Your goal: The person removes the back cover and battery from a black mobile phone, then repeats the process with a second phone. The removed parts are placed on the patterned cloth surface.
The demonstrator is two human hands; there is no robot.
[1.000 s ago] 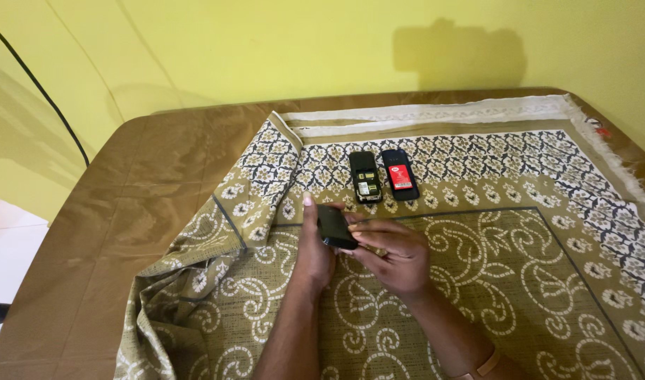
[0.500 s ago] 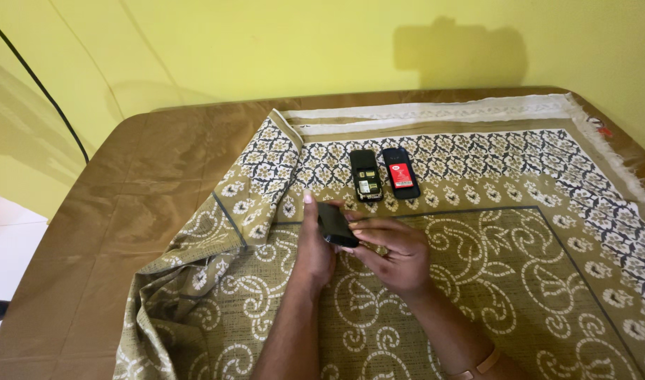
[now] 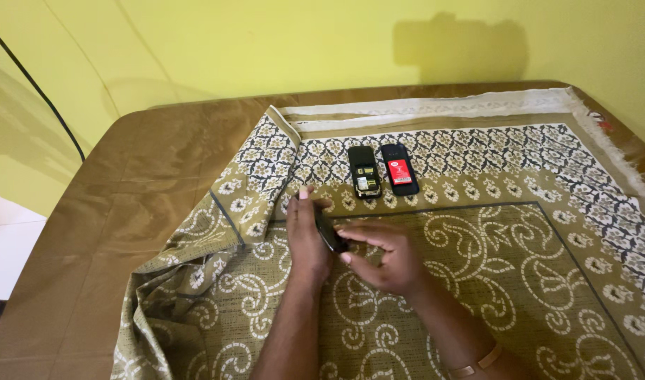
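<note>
Fingers of your left hand (image 3: 307, 236) and right hand (image 3: 382, 257) grip the black phone (image 3: 327, 231); long axis runs away from you, patterned cloth (image 3: 477, 281) open rightward.

Even, fairly bright light is falling across the scene, and nothing is glaring. Well beyond the fingers (image 3: 364, 233), a soft dark shadow (image 3: 459, 48) is sitting on the yellow wall (image 3: 266, 42). The bench (image 3: 125, 211) is showing a mild sheen left of the fingers. Focus is holding sharp throughout; edges are bending slightly.
</note>
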